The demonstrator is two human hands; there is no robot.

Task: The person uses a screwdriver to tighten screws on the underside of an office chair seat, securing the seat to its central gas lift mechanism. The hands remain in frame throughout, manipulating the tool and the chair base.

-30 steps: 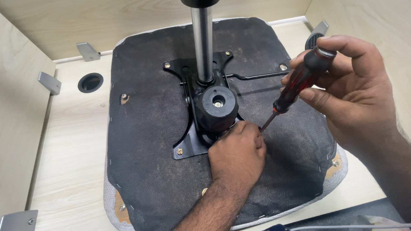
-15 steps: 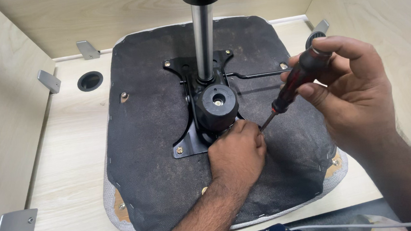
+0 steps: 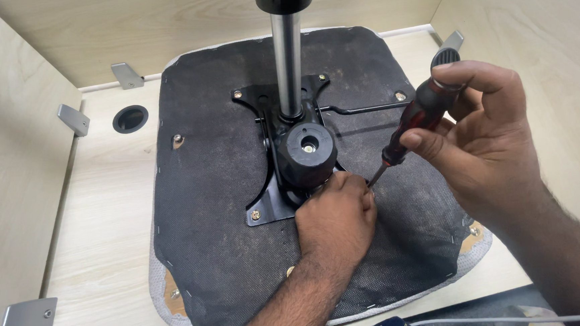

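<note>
With the mounting plate's [image 3: 272, 201] near-left screw [image 3: 255, 215] seated, the right hand [image 3: 483, 138] clamps a screwdriver [image 3: 416, 118] at the near-right corner, the left hand [image 3: 334, 221] closed steadying its tip.

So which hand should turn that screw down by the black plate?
Probably the right hand: it grips the red-and-black screwdriver, whose tip points at the plate's corner. The left hand rests fisted on the black mounting plate, covering that spot and seemingly steadying it.
</note>
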